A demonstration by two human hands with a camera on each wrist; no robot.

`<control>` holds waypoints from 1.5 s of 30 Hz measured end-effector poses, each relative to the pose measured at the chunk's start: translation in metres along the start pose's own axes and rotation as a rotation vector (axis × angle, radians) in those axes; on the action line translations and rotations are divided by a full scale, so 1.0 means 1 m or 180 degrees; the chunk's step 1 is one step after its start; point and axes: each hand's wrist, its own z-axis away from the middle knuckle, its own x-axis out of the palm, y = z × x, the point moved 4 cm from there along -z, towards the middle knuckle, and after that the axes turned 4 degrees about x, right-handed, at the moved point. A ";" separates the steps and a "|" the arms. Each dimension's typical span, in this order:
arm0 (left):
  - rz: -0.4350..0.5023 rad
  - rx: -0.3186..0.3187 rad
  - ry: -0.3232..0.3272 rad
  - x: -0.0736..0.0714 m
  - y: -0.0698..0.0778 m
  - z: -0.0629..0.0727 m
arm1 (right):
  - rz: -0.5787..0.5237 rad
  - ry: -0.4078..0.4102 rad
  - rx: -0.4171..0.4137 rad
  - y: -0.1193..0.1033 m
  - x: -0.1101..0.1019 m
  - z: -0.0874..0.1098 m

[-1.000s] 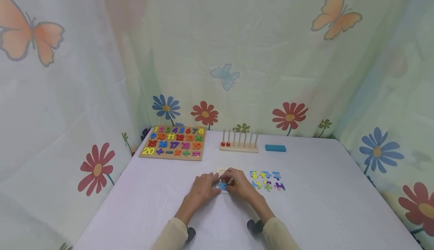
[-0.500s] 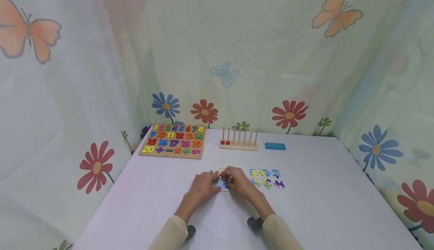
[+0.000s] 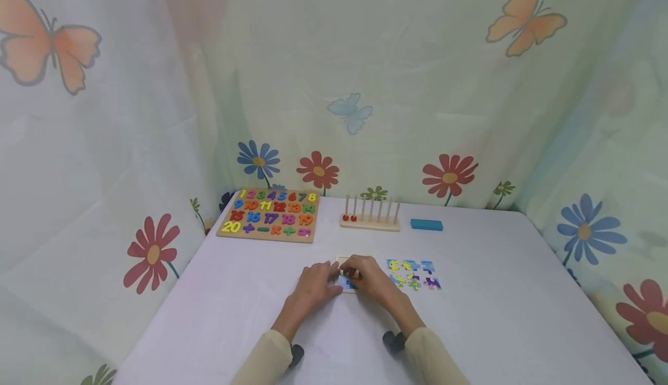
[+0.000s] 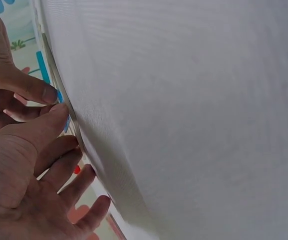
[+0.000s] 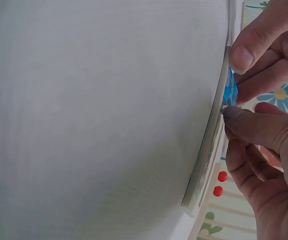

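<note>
A small wooden puzzle tray [image 3: 343, 258] lies on the table between both hands, largely covered by them. Blue jigsaw pieces [image 3: 345, 282] show inside it. My left hand [image 3: 312, 283] holds the tray at its left side, with the thumb [image 4: 54, 122] by the near edge and the fingers spread along the rim. Over the tray's right part, my right hand [image 3: 369, 276] pinches a jigsaw piece between thumb and fingers, mostly hidden by them. In the right wrist view, blue pieces [image 5: 228, 89] stand just above the tray's edge [image 5: 202, 155], close to both thumbs.
Several loose jigsaw pieces [image 3: 432, 283] lie right of the tray. Behind stand a number board [image 3: 265, 236] at left, a wooden peg rack [image 3: 370, 225] with red beads, and a teal block [image 3: 427, 224]. A printed curtain [image 3: 407, 101] surrounds the white table [image 3: 501, 292].
The head view shifts slightly. Both hands stay at the tray, with the right fingers making only small movements over the blue pieces.
</note>
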 end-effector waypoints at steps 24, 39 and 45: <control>-0.0061 -0.0003 -0.0005 -0.001 0.002 0.000 | -0.0094 0.0096 0.0072 0.001 -0.002 0.001; 0.0025 -0.0037 0.0002 -0.001 0.003 -0.001 | -0.0143 0.0375 0.0011 0.007 -0.018 0.007; -0.0115 -0.0100 -0.0038 0.001 0.003 0.000 | -0.0193 0.0473 -0.0047 0.009 -0.032 0.015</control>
